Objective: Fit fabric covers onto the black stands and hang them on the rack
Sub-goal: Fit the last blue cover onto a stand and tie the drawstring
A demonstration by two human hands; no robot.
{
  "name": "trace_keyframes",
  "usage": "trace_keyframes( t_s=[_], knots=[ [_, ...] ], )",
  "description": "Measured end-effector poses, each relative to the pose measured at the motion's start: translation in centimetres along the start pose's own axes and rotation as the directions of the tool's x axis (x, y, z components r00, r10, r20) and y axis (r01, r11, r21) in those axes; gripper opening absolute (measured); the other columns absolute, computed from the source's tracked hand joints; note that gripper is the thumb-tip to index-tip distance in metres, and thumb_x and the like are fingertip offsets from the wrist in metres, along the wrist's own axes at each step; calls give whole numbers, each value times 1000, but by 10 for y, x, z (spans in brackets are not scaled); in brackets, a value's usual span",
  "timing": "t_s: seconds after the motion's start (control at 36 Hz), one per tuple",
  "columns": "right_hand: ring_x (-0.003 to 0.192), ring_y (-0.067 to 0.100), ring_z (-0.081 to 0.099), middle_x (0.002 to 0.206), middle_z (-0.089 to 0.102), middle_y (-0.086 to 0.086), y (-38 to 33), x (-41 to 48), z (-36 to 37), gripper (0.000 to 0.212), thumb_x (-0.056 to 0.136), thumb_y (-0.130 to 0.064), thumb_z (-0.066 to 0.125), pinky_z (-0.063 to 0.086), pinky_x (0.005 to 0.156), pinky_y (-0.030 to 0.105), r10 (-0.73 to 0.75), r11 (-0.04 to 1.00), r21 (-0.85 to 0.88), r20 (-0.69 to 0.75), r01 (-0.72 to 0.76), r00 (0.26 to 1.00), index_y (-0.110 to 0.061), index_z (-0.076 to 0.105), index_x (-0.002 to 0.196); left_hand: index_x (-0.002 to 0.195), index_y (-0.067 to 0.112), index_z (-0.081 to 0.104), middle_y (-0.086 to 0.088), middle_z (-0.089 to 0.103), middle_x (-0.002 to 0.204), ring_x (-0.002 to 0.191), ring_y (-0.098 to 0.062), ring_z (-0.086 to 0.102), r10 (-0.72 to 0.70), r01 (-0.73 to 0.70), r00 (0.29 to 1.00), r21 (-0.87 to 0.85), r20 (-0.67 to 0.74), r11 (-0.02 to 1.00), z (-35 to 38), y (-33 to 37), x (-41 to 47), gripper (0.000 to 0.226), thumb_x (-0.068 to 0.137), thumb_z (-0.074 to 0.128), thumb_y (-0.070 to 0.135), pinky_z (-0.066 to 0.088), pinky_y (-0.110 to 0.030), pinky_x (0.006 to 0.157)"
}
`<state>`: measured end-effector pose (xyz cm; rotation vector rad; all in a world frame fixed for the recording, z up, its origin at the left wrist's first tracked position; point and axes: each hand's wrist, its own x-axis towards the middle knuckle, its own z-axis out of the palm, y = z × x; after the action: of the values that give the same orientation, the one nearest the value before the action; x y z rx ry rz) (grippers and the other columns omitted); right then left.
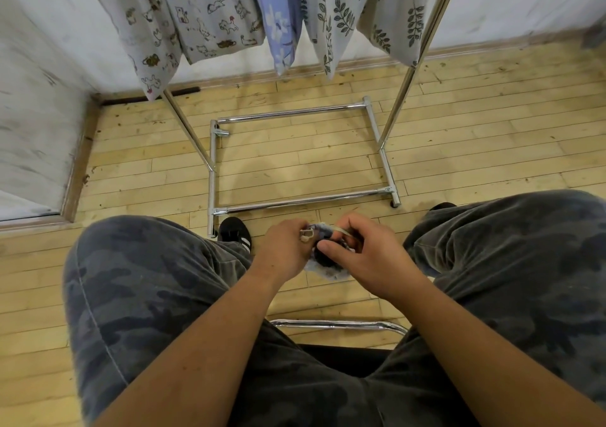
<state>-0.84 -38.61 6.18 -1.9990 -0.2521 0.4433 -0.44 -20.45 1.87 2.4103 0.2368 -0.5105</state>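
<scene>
Fabric cover (323, 271), pale blue and fuzzy at its lower edge, is held low over the wooden floor (475, 151), between the knees of a seated person in camouflage trousers (137, 282). Something dark fills its mouth, seemingly the black stand (323, 256), though fingers hide most of it. The left hand (284, 246) curls round the cover's left side and pinches the looped end of a white cord (341, 229). The right hand (364, 256) lays its thumb flat across the dark part, with its other fingers curled over the cord. Just ahead stands the chrome rack (296, 201), its rectangular base framing open boards and its two uprights slanting up out of view. From its top hang a cat-print cover (196, 16), a blue floral cover (278, 26) and leaf-print covers (331, 16), crowded side by side, their hems well above the base. A black shoe (234, 233) with white stripes sits just beside the base's near left corner. Below the hands runs the chair's chrome front tube (337, 325). A whitish wall (39, 98) closes in behind the rack and to the left, and the floor lies open to the right.
</scene>
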Motion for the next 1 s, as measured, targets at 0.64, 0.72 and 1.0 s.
trace_keyframes(
  t_s=[0.64, 0.72, 1.0],
  knots=[
    [58, 6, 43, 72, 50, -6, 24, 14, 5, 42, 85, -54, 76, 35, 46, 17, 261, 947, -136, -200, -291, 944, -22, 51, 96, 97, 13, 61, -2, 60, 80, 74, -20, 56, 124, -134, 989, -152, -75, 979, -2, 9, -12, 25, 107, 50, 33, 46, -39, 69],
    [60, 6, 44, 74, 49, -5, 24, 13, 1, 53, 83, -59, 76, 35, 49, 18, 278, 941, -146, -175, -304, 944, -25, 49, 113, 96, 12, 60, -5, 59, 81, 76, -22, 54, 135, -143, 989, -143, -62, 979, -2, 10, -12, 26, 107, 49, 33, 44, -38, 68],
    [109, 11, 53, 124, 48, -6, 28, 8, 0, 73, 75, -63, 80, 46, 81, 24, 225, 958, -170, -64, -233, 972, -35, 43, 130, 97, 23, 64, 2, 61, 78, 71, -18, 54, 212, -204, 975, -123, 62, 971, -8, 7, -15, 21, 106, 51, 37, 47, -42, 69]
  ],
)
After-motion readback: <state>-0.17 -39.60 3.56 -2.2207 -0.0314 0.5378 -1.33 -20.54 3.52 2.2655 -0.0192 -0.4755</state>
